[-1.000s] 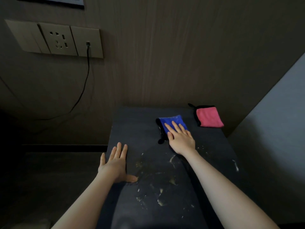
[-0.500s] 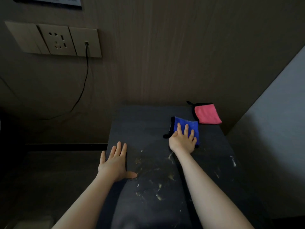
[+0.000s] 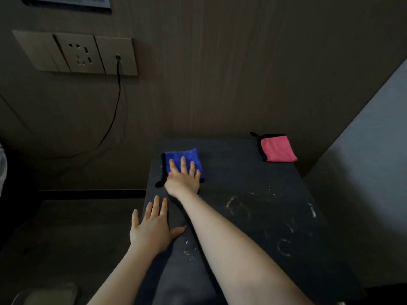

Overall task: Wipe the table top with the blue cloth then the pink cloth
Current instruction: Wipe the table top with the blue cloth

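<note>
The dark table top (image 3: 253, 179) carries pale smears and crumbs across its middle and right side. A blue cloth (image 3: 179, 155) with a black edge lies flat near the far left corner. My right hand (image 3: 184, 179) presses down on it, palm flat, fingers spread over the cloth. A pink cloth (image 3: 278, 149), folded and black-edged, lies at the far right corner, apart from both hands. My left hand (image 3: 153, 227) rests flat on the table's left edge, fingers apart, holding nothing.
A wood-grain wall stands right behind the table. A socket panel (image 3: 76, 54) is on the wall at upper left, with a black cable (image 3: 114, 111) hanging from it. A pale wall (image 3: 363, 172) borders the table's right side. The dark floor lies to the left.
My right hand has slid the blue cloth from the table's middle-right over to the far left corner. My left hand stayed on the left edge. The pink cloth has not moved.
</note>
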